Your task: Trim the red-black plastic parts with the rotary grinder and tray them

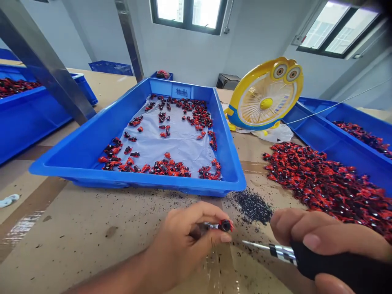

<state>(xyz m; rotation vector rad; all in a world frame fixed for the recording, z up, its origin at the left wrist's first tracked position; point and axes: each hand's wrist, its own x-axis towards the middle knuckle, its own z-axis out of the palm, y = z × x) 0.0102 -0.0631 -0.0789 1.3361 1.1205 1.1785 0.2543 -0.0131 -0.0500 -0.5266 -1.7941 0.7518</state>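
My left hand [180, 241] is closed, pinching a small red and black plastic part [226, 225] between thumb and fingers, its round dark opening facing me. To its right, my right hand [333, 237] is wrapped round a black-handled screwdriver [283, 252] with a chrome collar. The thin metal tip points left toward the plastic part, a short gap away from it. Under and behind the hands, black shavings [252, 205] lie in a small heap and scattered over the brown tabletop [101, 249].
A blue tray [153, 179] with red and black parts on a white liner stands ahead. At right lies a big pile of similar parts [324, 179], beside blue bins [339, 139]. A yellow fan [266, 104] stands behind; a metal post [49, 61] rises at left.
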